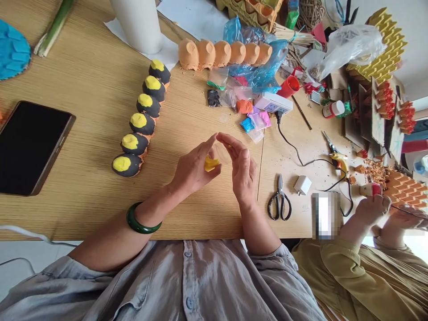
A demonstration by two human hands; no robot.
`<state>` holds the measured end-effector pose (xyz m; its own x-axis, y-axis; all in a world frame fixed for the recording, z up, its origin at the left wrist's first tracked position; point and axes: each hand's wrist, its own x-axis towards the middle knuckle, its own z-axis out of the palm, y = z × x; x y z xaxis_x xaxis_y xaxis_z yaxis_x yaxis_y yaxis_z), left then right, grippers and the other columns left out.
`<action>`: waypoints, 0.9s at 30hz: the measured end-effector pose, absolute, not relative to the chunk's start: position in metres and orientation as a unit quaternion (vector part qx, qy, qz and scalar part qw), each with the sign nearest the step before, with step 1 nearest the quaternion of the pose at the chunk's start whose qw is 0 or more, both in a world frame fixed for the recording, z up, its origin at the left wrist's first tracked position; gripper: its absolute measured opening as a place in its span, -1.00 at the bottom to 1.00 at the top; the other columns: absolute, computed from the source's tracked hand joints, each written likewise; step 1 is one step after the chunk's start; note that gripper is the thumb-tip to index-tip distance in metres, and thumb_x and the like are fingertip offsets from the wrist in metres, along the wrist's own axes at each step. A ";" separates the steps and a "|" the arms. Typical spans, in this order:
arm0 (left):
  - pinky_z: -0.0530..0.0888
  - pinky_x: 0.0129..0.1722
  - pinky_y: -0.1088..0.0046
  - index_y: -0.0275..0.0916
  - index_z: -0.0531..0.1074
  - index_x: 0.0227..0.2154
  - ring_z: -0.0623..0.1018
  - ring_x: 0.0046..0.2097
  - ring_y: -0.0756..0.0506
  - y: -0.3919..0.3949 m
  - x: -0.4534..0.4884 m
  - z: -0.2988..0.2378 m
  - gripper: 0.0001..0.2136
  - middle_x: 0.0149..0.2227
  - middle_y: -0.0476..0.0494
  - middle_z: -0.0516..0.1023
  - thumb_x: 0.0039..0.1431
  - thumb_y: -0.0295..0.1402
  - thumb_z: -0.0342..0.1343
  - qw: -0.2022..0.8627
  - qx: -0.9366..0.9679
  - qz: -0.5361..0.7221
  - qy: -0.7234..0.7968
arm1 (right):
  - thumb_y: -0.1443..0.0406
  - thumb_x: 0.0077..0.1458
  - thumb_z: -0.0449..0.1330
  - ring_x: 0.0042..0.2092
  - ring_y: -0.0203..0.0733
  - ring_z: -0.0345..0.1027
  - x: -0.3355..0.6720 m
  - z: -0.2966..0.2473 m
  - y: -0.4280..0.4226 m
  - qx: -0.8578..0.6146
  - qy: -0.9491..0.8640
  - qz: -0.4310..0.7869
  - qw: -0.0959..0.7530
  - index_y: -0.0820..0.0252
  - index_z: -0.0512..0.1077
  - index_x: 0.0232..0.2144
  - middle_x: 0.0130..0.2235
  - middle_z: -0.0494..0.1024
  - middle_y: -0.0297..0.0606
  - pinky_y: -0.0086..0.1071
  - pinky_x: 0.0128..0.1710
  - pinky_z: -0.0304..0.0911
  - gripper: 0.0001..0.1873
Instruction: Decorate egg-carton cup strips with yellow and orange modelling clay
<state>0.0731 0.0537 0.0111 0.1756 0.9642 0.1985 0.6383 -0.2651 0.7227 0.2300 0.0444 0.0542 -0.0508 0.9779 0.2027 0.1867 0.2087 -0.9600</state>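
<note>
My left hand (197,167), with a dark green bangle on its wrist, is curled around a yellow lump of modelling clay (211,163). Clear film seems to show beside the lump, between the hands. My right hand (243,171) faces it with fingers stretched out, its fingertips meeting those of the left; a speck of yellow shows by its fingers. To the left stands a slanting row of black-coated egg-carton cups (146,106), each topped with a yellow clay patch (138,120). Farther back is a row of bare orange carton cups (222,53).
Small clay packets (247,107) lie near a white power strip (273,102) with a black cord. Scissors (280,198) and a white charger (302,184) lie to the right. A tablet (33,147) is at left. A co-worker's hands (371,209) work at far right.
</note>
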 end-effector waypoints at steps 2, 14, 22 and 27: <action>0.62 -0.16 0.37 -0.24 0.34 0.52 0.76 -0.01 -0.20 0.054 0.072 0.013 -0.23 -0.05 -0.10 0.75 0.25 -0.39 0.35 0.258 0.726 0.317 0.554 | -0.17 0.67 -0.11 0.50 -0.01 0.53 0.231 0.053 0.044 -0.460 -0.593 0.421 0.510 -0.06 0.64 0.26 0.34 0.72 -0.19 0.05 0.62 0.34 -0.35; 0.60 -0.16 0.42 -0.23 0.33 0.52 0.75 -0.06 -0.14 0.056 0.071 0.008 -0.22 -0.10 -0.05 0.74 0.25 -0.39 0.37 0.279 0.712 0.354 0.539 | -0.21 0.64 -0.09 0.50 0.04 0.54 0.229 0.054 0.044 -0.458 -0.577 0.433 0.520 0.01 0.69 0.24 0.34 0.74 -0.17 0.08 0.67 0.25 -0.28; 0.65 0.08 0.38 -0.29 0.35 0.52 0.74 -0.02 -0.17 0.058 0.070 0.011 -0.28 -0.10 -0.13 0.74 0.42 -0.10 0.33 0.294 0.666 0.439 0.526 | -0.04 0.36 0.47 -0.05 -0.15 0.63 0.239 0.054 0.051 -0.531 -0.623 0.340 0.463 0.03 0.65 0.09 0.04 0.76 -0.18 -0.22 0.02 0.64 -0.58; 0.63 0.08 0.37 -0.29 0.46 0.42 0.70 -0.10 -0.13 0.060 0.070 0.014 -0.31 -0.16 -0.08 0.71 0.29 -0.19 0.42 0.320 0.646 0.472 0.507 | 0.12 0.45 0.36 -0.19 -0.23 0.61 0.237 0.050 0.053 -0.556 -0.576 0.350 0.487 0.08 0.64 -0.22 -0.23 0.72 -0.30 -0.31 -0.14 0.60 -0.79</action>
